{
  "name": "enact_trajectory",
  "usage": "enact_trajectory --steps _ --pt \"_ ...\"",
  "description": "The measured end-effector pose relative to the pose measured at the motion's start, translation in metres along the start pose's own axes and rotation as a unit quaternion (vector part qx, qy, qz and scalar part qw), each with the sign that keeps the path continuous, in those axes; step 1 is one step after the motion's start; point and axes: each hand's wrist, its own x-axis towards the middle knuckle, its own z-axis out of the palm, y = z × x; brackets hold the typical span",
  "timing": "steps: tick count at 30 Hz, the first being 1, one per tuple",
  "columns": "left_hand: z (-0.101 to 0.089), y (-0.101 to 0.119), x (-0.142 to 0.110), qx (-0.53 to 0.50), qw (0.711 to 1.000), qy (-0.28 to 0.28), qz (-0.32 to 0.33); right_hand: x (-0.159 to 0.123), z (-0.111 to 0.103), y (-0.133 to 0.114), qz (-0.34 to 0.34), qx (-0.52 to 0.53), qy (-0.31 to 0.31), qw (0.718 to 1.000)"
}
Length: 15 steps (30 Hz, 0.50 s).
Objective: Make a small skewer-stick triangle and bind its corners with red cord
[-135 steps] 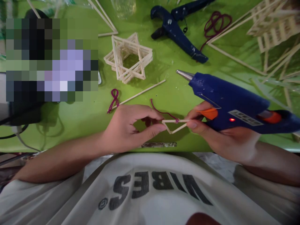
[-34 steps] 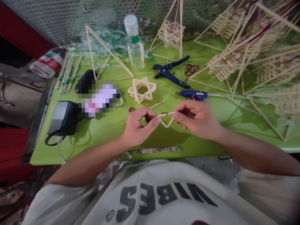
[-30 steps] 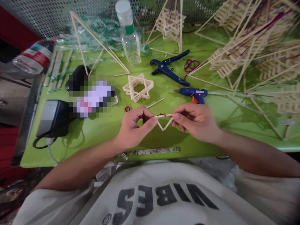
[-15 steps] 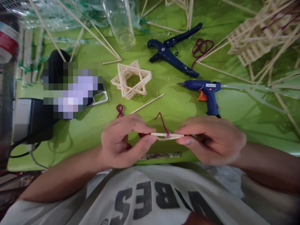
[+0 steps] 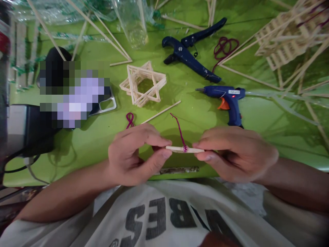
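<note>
Between my two hands is a small piece of thin wooden sticks (image 5: 177, 149), held level above the green table near its front edge. My left hand (image 5: 138, 154) pinches its left end between thumb and forefinger. The right end is pinched the same way by my right hand (image 5: 236, 154). A purple cord (image 5: 180, 132) is wound around the sticks near the middle, and its loose tail points up and away from me. Just beyond my left hand lie a loop of purple cord (image 5: 130, 119) and a single loose stick (image 5: 161, 112).
A star-shaped stick frame (image 5: 131, 91) stands beyond my hands. Behind my right hand lie a blue glue gun (image 5: 223, 94), its red light on, and blue cutters (image 5: 189, 55). A larger stick structure (image 5: 280, 44) fills the far right. A black adapter (image 5: 36, 128) sits at left.
Both hands keep their pinch on the stick piece, which has turned a little, so the gap between its sticks no longer shows. The whole view has shifted slightly.
</note>
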Motion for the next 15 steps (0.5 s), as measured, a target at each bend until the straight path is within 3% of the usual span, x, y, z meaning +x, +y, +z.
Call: enact_trajectory --steps 5,8,12,15 --pt "-0.002 0.01 0.007 0.024 0.999 -0.009 -0.044 0.001 -0.001 0.003 -0.015 -0.058 0.006 0.998" --pt "-0.004 0.015 0.009 -0.005 0.991 -0.019 -0.13 0.001 0.0 0.003 0.004 -0.029 -0.016 0.999" --pt "-0.005 0.018 0.012 -0.087 0.94 -0.024 -0.328 -0.002 0.007 0.001 0.171 0.09 0.034 0.981" --pt "-0.004 0.016 0.014 -0.129 0.91 -0.021 -0.394 -0.005 0.013 0.002 0.27 0.199 0.017 0.942"
